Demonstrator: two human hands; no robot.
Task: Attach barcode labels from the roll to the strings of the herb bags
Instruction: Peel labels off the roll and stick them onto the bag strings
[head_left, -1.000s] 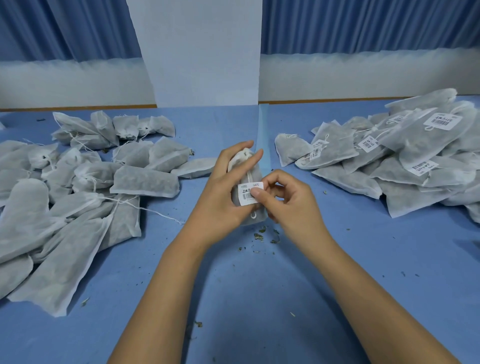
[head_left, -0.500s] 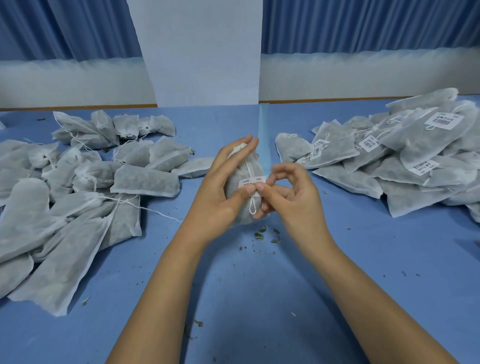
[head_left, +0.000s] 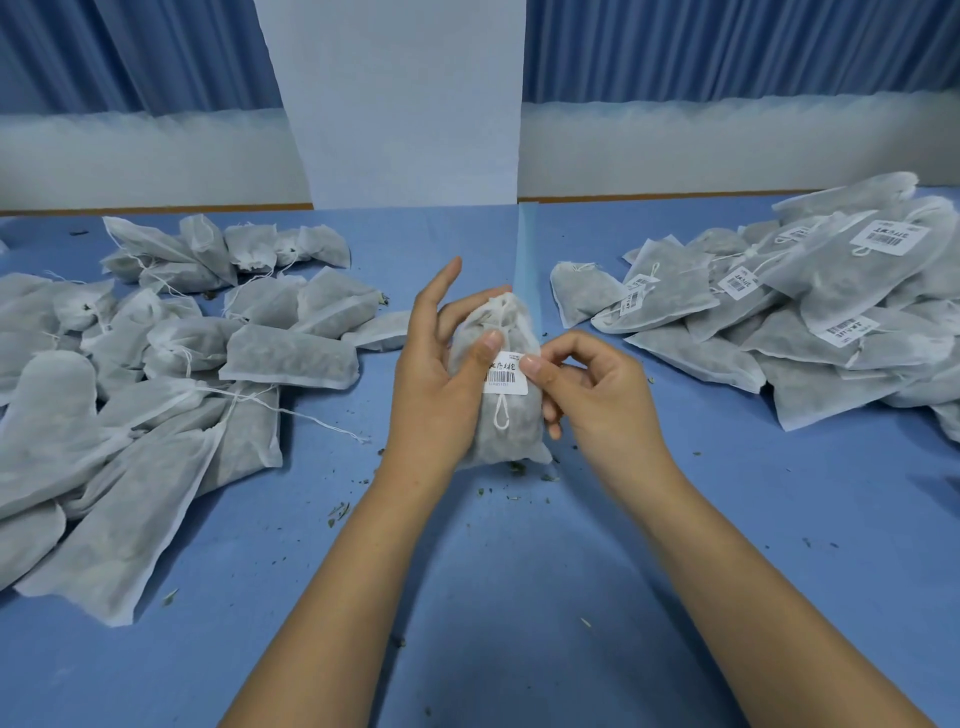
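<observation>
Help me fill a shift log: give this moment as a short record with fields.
bag in work: herb bag, gripped by left hand
label: barcode label on the bag's string, pinched by right hand, left thumb on it
left pile: unlabelled bags
right pile: labelled bags
surface: blue table, herb crumbs

The blue tabletop (head_left: 519, 597) carries a heap of herb bags (head_left: 130, 415) with loose strings at the left, a heap of barcode-labelled bags (head_left: 805, 338) at the right, and scattered herb crumbs (head_left: 337, 512) between.

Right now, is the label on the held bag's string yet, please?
On: the label sits across the string on the bag; the loop hangs below it.
</observation>
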